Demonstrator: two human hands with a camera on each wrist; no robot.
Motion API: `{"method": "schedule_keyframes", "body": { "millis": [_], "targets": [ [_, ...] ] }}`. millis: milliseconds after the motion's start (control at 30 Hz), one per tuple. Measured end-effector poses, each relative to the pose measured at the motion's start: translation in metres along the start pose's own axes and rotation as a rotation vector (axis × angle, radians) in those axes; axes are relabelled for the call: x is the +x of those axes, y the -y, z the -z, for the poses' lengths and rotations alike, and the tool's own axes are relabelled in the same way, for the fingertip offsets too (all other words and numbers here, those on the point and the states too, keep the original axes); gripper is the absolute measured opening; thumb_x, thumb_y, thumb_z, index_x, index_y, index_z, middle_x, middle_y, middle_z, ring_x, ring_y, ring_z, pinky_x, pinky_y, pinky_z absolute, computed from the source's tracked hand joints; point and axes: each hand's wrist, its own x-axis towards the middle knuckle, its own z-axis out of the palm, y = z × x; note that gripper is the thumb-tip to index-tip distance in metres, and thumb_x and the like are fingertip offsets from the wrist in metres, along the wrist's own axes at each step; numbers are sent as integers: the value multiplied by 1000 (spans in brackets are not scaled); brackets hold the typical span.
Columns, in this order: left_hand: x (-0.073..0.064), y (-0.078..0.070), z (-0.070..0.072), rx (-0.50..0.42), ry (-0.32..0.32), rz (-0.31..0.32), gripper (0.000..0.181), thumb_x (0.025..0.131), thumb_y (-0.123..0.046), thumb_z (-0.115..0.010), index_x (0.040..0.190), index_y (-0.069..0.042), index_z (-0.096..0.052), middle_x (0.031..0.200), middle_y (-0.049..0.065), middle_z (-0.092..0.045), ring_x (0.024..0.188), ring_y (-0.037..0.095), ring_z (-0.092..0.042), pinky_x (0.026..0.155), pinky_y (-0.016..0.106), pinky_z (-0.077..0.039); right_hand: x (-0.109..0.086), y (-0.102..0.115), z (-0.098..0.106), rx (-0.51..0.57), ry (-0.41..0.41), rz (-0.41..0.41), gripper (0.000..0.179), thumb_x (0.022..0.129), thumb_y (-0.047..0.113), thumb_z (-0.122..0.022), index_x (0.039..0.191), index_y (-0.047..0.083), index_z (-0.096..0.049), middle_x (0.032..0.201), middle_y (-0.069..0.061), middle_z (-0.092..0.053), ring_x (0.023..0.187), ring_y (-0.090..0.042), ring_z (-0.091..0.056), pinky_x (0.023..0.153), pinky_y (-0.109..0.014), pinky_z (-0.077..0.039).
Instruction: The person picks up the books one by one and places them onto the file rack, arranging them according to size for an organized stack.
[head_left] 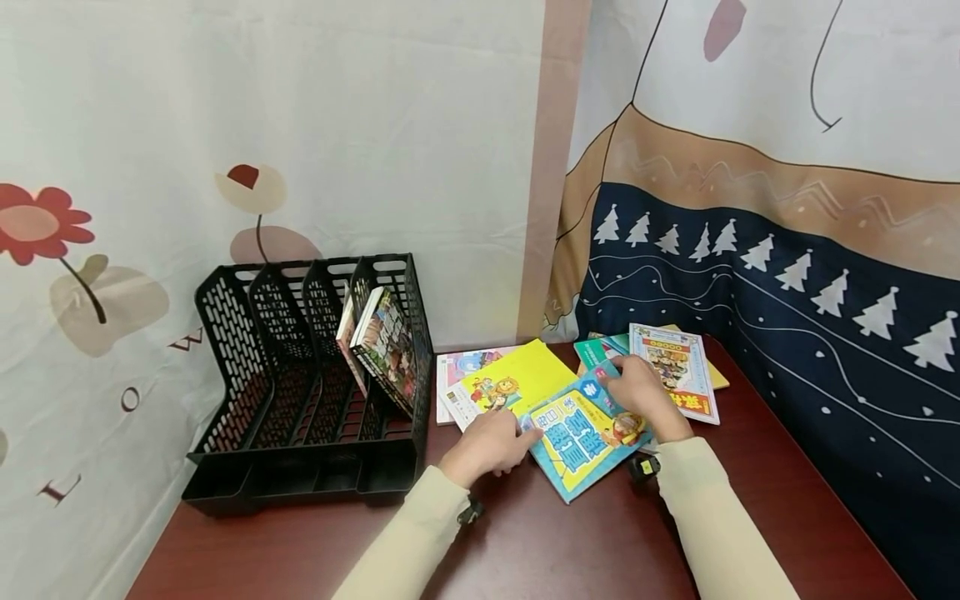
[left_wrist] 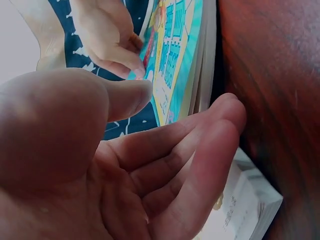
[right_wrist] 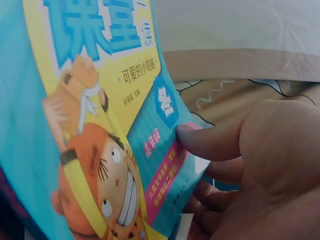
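Observation:
My right hand (head_left: 637,390) pinches a blue and yellow children's book (head_left: 576,442) at its upper right corner. In the right wrist view the thumb (right_wrist: 200,140) presses on the cover, and the other fingers are behind it. The book is tilted, its cover turned upward. My left hand (head_left: 491,442) is at the book's left corner. The left wrist view shows its thumb (left_wrist: 132,97) over the cover side and its fingers (left_wrist: 200,165) stretched past the page edges, with a gap between thumb and fingers. A yellow book (head_left: 525,379) lies just beyond the left hand.
A black slotted book rack (head_left: 300,450) stands on the left of the dark red table (head_left: 570,550), with a few books (head_left: 390,350) leaning in its right slots. A pink and white book (head_left: 468,362) lies partly under the yellow one. More books (head_left: 675,367) are stacked at the back right.

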Motion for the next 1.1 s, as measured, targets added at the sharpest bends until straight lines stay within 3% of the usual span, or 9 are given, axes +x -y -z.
{"method": "schedule_keyframes", "body": {
  "millis": [200,367,567,667,767,900,1000,1100],
  "targets": [
    [-1,5,10,-37,17,-14,59,109,-50,-66,73,-5,-79,55,3,-65,51,24,-67,47,29,-44,-2,-2,6,68,-22,97,57,116,30,-55,160,-5,-50,152,-31,-57,124,-42,-57,105,-53,-51],
    [-1,11,23,-83,-26,-36,56,109,-47,-66,75,-5,-79,55,1,-63,51,21,-68,49,31,-53,-4,2,12,187,-87,147,44,116,28,-54,147,-3,-61,137,-27,-65,114,-36,-60,99,-47,-50],
    [2,19,37,-26,-149,-19,53,109,-51,-65,75,-13,-75,60,-4,-53,56,15,-53,56,31,-41,-11,11,18,310,-96,145,37,117,31,-54,137,1,-63,130,-20,-64,111,-31,-60,92,-35,-49],
    [2,20,41,-8,-207,-3,47,108,-55,-64,86,-15,-77,70,-1,-57,64,17,-52,61,33,-40,-15,16,20,366,-103,138,34,117,31,-55,132,3,-64,125,-18,-64,109,-29,-61,87,-29,-51],
    [2,21,45,-36,-228,8,50,107,-60,-63,108,-13,-80,85,2,-71,75,19,-62,68,36,-48,-19,20,22,423,-106,119,31,118,31,-55,131,5,-63,123,-16,-63,107,-28,-62,82,-24,-54],
    [4,22,48,-98,-261,-17,57,108,-59,-62,130,-9,-76,111,6,-81,98,22,-74,87,42,-59,-22,23,26,492,-98,104,30,117,31,-57,132,6,-62,122,-13,-60,104,-24,-63,78,-21,-56],
    [9,25,49,-169,-352,-55,47,110,-50,-63,128,-8,-73,119,9,-83,107,24,-77,92,44,-60,-22,24,26,557,-67,117,28,115,31,-61,130,6,-62,120,-10,-62,100,-20,-66,78,-22,-58],
    [12,27,51,-250,-443,-79,31,111,-39,-65,121,-10,-67,117,12,-83,98,24,-77,82,41,-59,-21,24,26,619,-14,153,27,113,28,-65,129,6,-62,118,-6,-66,98,-19,-69,80,-24,-60]
  ]
}}
